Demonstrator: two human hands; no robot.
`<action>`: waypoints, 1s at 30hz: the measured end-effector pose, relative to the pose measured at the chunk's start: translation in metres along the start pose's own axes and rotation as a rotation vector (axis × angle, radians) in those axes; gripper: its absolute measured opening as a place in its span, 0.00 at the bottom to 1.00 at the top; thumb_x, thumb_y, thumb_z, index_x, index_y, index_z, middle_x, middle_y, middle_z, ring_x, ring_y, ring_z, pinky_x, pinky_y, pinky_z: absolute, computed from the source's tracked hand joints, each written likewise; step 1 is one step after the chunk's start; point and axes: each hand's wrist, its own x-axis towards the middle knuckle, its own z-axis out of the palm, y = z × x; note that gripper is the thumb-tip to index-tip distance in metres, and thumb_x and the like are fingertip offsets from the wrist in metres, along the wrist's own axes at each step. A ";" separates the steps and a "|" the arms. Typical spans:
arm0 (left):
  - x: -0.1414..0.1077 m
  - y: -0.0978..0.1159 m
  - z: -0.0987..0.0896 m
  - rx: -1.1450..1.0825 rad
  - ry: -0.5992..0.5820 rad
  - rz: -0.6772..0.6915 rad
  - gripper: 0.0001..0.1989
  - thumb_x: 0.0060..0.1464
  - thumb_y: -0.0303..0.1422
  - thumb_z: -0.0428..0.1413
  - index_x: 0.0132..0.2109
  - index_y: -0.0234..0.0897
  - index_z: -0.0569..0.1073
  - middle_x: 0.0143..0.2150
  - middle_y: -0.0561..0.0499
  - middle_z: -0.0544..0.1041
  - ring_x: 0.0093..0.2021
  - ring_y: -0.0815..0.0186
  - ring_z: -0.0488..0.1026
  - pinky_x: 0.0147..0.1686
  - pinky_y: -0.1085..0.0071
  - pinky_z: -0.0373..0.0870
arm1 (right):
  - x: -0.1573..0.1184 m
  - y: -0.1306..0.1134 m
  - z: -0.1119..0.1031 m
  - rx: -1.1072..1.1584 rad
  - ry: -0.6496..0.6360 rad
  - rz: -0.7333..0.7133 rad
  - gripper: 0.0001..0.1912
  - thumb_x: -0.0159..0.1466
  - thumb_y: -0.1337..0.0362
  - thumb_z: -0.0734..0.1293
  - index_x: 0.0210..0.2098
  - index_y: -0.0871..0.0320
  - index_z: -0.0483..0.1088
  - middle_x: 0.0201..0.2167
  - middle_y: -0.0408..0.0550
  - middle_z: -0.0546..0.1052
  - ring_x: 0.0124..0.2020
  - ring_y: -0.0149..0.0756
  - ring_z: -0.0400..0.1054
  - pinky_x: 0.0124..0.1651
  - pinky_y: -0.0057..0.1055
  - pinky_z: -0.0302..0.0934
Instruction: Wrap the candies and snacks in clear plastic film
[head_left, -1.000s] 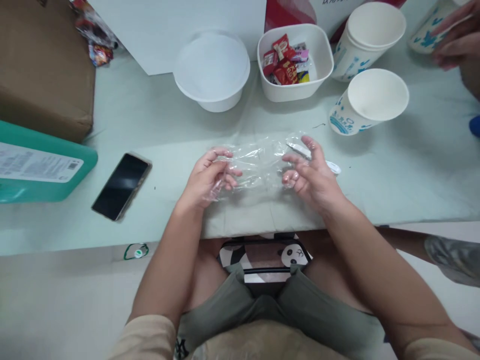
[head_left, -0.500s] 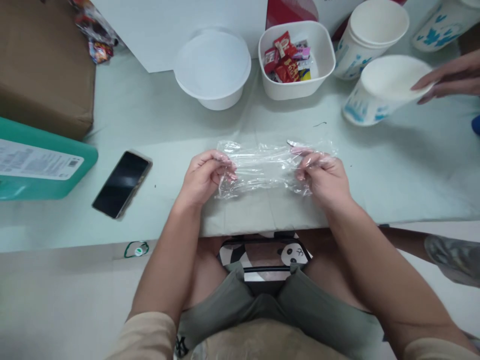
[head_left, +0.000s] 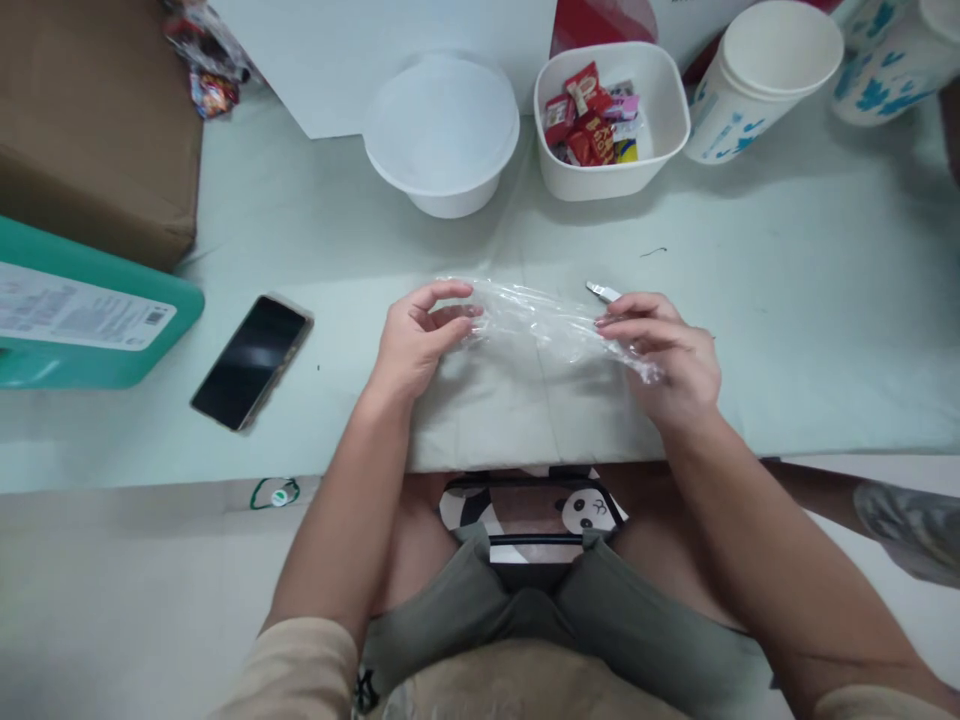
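Note:
A crumpled sheet of clear plastic film (head_left: 536,318) spans the gap between my hands, bunched into a narrow strip above the table's front part. My left hand (head_left: 420,340) holds its left end between thumb and fingers. With fingertips on the right end, my right hand (head_left: 667,350) grips the film, and a loose tail hangs over the palm side. Just beyond the right fingers, the tip of a small silver tool (head_left: 601,291) shows; its other end is hidden by the hand, and I cannot tell whether it is held or lies on the table.
A phone (head_left: 251,362) lies left, beside a green container (head_left: 90,310) and a cardboard box (head_left: 97,130). Farther back stand a lidded white bowl (head_left: 442,140), a white tub (head_left: 611,180) of wrapped snacks and stacked paper cups (head_left: 750,100). The pale cloth's front edge runs above my lap.
The film has gone from spread flat to a narrower bunch. My right hand has turned, with its fingers lifted. Another person's hand and the paper cup it held have left the right side.

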 end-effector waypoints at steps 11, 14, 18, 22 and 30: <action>-0.003 -0.004 0.007 0.002 -0.046 -0.032 0.22 0.37 0.32 0.72 0.40 0.39 0.75 0.50 0.52 0.75 0.34 0.73 0.79 0.29 0.78 0.76 | 0.005 -0.002 0.004 0.108 -0.062 0.559 0.39 0.48 0.62 0.79 0.57 0.45 0.66 0.53 0.46 0.75 0.50 0.38 0.75 0.46 0.35 0.75; -0.004 -0.003 0.007 0.019 -0.097 -0.024 0.22 0.39 0.33 0.72 0.42 0.41 0.74 0.58 0.50 0.73 0.36 0.71 0.80 0.30 0.78 0.76 | 0.003 -0.010 0.003 0.104 -0.266 0.674 0.47 0.48 0.63 0.80 0.64 0.48 0.60 0.45 0.46 0.78 0.40 0.36 0.76 0.38 0.33 0.74; -0.005 0.002 0.005 0.018 -0.029 -0.019 0.26 0.40 0.32 0.72 0.46 0.45 0.72 0.53 0.51 0.78 0.35 0.70 0.80 0.29 0.77 0.75 | 0.003 -0.015 0.001 -0.042 -0.330 0.651 0.23 0.51 0.64 0.77 0.46 0.56 0.73 0.31 0.43 0.77 0.30 0.31 0.72 0.32 0.29 0.67; -0.003 0.002 0.004 0.003 0.001 -0.084 0.33 0.38 0.30 0.72 0.52 0.44 0.69 0.47 0.49 0.81 0.34 0.68 0.81 0.33 0.74 0.77 | 0.004 -0.010 0.003 -0.066 -0.079 0.452 0.09 0.56 0.63 0.73 0.30 0.56 0.68 0.33 0.42 0.77 0.29 0.26 0.68 0.32 0.26 0.63; -0.004 0.002 0.013 -0.088 -0.026 -0.239 0.33 0.36 0.40 0.75 0.50 0.38 0.75 0.41 0.47 0.83 0.33 0.67 0.81 0.31 0.74 0.76 | 0.006 -0.005 0.012 0.086 0.106 0.457 0.12 0.61 0.60 0.70 0.38 0.50 0.61 0.30 0.38 0.76 0.18 0.23 0.60 0.19 0.24 0.51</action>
